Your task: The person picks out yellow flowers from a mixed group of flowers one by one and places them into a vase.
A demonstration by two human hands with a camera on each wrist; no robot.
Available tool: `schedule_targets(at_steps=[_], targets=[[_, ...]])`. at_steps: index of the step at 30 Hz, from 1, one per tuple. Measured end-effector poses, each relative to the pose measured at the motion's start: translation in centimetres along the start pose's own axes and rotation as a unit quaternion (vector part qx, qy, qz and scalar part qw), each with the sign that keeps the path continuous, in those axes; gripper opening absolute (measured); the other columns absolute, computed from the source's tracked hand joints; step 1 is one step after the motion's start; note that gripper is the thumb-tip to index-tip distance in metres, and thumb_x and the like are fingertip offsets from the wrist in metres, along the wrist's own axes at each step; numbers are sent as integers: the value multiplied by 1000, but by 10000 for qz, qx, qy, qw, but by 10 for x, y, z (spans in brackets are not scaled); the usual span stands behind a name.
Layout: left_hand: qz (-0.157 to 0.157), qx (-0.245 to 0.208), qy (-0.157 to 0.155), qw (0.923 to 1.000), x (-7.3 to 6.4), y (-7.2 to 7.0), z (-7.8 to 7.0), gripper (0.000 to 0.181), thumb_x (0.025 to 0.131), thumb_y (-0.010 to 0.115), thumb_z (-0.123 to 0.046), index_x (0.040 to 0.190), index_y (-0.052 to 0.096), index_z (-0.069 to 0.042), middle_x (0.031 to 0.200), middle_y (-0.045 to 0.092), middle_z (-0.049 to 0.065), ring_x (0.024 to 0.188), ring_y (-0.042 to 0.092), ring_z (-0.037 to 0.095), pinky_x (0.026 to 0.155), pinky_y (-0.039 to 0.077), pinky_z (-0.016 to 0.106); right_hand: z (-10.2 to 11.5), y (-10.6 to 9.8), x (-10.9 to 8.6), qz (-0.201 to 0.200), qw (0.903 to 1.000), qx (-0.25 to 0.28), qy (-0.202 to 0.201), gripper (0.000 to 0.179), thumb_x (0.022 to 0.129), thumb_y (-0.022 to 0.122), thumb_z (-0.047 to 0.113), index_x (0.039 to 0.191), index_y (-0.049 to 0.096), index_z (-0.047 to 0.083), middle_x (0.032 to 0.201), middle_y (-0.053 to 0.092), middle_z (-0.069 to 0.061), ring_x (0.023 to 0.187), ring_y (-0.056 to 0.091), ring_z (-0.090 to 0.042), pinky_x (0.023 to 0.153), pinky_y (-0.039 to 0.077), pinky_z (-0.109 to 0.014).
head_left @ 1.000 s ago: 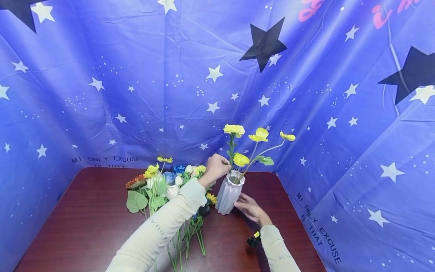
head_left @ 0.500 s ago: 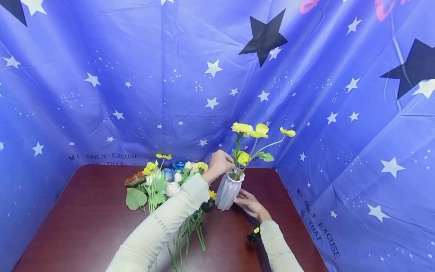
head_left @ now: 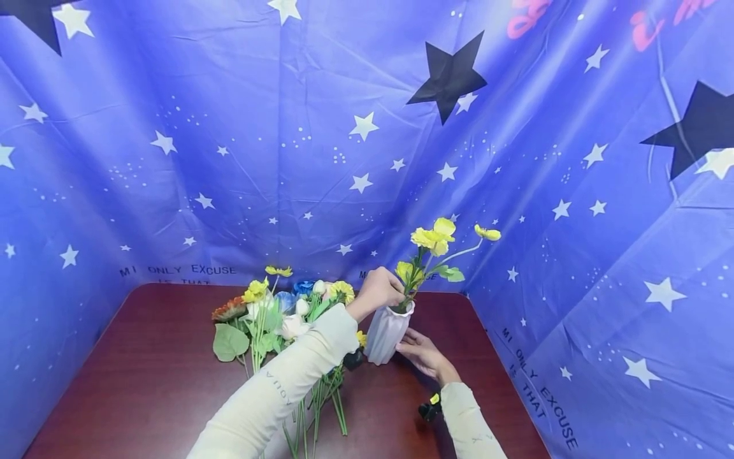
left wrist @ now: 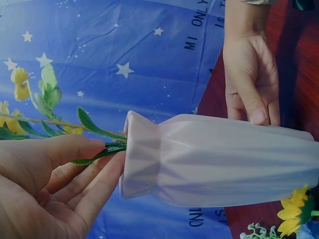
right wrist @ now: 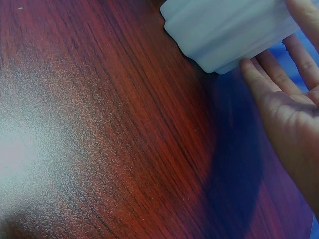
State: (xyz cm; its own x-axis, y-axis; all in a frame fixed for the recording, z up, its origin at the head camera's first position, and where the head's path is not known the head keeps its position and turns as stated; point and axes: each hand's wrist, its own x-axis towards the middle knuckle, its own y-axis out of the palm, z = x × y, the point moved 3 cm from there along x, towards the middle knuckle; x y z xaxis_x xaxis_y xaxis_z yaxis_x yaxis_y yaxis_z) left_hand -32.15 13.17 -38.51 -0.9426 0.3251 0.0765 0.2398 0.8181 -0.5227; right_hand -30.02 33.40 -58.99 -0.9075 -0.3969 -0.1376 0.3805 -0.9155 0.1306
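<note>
My left hand (head_left: pixel 381 289) is at the mouth of a pale, ribbed vase (head_left: pixel 388 335). In the left wrist view, its thumb and fingers pinch a green flower stem (left wrist: pixel 115 147) whose lower end goes inside the rim. Several yellow flowers (head_left: pixel 431 238) rise above the vase, one on a curved stem to the right. My right hand (head_left: pixel 424 354) is low at the vase's right side, thumb tip against the wall and the other fingers reaching behind it. In the right wrist view, those fingers (right wrist: pixel 279 72) look extended along the pale vase wall (right wrist: pixel 224 30).
Left of the vase, a pile of artificial flowers (head_left: pixel 292 319) in orange, white, blue and yellow lies on the brown table (head_left: pixel 155 382), stems toward the front. A small dark object with a yellow patch (head_left: pixel 430 407) is by the right sleeve. A blue star-printed curtain (head_left: pixel 258 159) surrounds the table.
My left hand has moved right and slightly down over the vase mouth, carrying the ruffled yellow flower rightward until it overlaps another bloom. The right hand stays at the vase's side.
</note>
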Motion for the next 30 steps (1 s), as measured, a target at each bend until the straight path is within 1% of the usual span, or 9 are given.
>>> schedule_targets(at_steps=[3,7,12,15,17,20,23,25,30], targets=[[18,158,30,9999,2,2,-1,8,81,79,-2,81,83,-8,77,79,5,58,70,9,56,54,15,1,0,0,8,10000,47,-63,69,100,47,-10,154,4,-17,142,51,-14,121,58,-5,107,50,-20],[88,429,26,9990,4,4,-3,6,83,80,-4,86,83,-8,81,80,5,62,72,10,57,55,15,2,-1,1,27,9999,57,-88,70,101,47,-9,155,4,-17,145,49,-17,122,57,-5,107,50,-20],[199,630,108,9978,3,7,-5,7,85,80,-5,90,83,-8,82,80,6,66,73,11,60,57,18,2,-1,1,-36,10000,-11,-6,71,101,47,-9,156,3,-16,155,36,-30,124,55,-5,108,49,-20],[194,712,204,9971,3,9,-5,6,85,80,-5,88,83,-8,83,80,5,69,73,11,62,57,18,1,1,-1,-108,9999,-14,68,72,101,50,-7,157,5,-14,160,25,-35,125,54,-5,108,49,-19],[211,709,279,9969,2,12,-4,6,85,80,-4,86,83,-8,83,80,4,70,71,11,62,57,19,0,2,-4,-120,9998,-42,120,73,101,51,-5,157,5,-14,160,22,-37,126,54,-5,107,49,-19],[230,710,413,9964,0,17,-1,7,84,79,-4,84,84,-9,83,80,3,69,67,9,62,54,18,-3,3,-8,-89,9998,-78,180,75,101,52,-4,156,3,-15,160,25,-36,125,53,-4,107,49,-18],[203,666,480,9964,-2,20,2,6,84,80,-4,85,84,-9,82,80,3,68,67,10,63,55,19,-5,4,-11,-32,9998,-72,170,75,102,52,-3,156,1,-16,157,32,-31,124,54,-4,107,49,-19],[152,713,513,9960,-2,21,3,6,86,80,-7,89,84,-9,83,80,3,73,71,12,66,57,20,-4,4,-11,3,9999,-54,130,75,102,52,-3,155,1,-16,156,35,-27,124,54,-4,107,49,-19],[-1,939,732,9929,0,18,-1,10,89,80,-13,97,83,-9,96,81,5,94,76,20,79,62,25,2,4,-5,2,10000,-58,15,74,101,52,-4,155,3,-16,155,37,-27,122,55,-3,106,50,-18]])
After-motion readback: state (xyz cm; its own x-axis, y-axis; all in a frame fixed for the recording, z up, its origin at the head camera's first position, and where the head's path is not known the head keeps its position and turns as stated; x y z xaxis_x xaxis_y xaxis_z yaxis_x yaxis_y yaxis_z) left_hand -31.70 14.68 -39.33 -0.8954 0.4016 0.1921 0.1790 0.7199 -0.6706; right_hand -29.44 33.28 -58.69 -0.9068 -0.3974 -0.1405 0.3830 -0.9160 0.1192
